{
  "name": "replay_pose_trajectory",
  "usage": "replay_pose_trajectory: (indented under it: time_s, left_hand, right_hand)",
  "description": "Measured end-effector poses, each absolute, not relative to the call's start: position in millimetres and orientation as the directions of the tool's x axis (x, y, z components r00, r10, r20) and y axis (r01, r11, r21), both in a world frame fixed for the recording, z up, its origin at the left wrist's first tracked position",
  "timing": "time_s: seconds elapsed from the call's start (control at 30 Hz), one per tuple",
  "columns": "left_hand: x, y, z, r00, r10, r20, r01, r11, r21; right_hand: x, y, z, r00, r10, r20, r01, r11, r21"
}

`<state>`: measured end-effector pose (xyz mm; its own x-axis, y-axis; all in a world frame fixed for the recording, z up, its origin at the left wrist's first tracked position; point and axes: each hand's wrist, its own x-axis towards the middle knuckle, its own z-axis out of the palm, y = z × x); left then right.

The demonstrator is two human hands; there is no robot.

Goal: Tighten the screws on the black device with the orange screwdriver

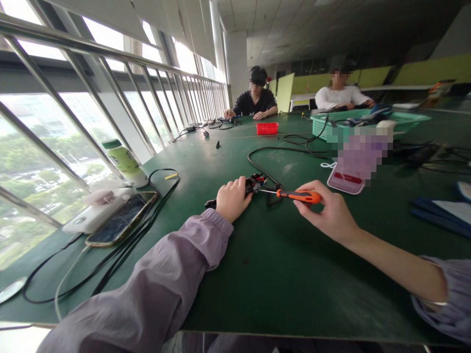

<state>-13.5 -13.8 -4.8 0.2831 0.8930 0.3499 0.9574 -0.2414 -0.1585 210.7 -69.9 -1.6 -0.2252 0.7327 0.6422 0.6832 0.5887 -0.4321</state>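
My left hand is closed around a dark device with exposed inner parts, holding it down on the green table. Red bits show at its far end, and a black cable runs near there. Between the fingers of my right hand is an orange and black screwdriver. Its thin shaft points left, and the tip reaches the device's open end. Whether the tip sits in a screw is too small to tell.
A teal basket with cables and a red tray stand farther back. Phones, cords and a green-capped bottle are at left; a purple phone and blue cloth item at right. Two people sit across.
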Motion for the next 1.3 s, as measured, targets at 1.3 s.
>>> replay_pose_trajectory:
  time_s: [1.3]
  left_hand:
    - [-15.0,-13.4,-5.8,0.304,0.878,0.370,0.951,-0.259,-0.167]
  right_hand:
    - [209.5,-69.5,-3.6,-0.251,0.723,0.643,0.667,0.611,-0.427]
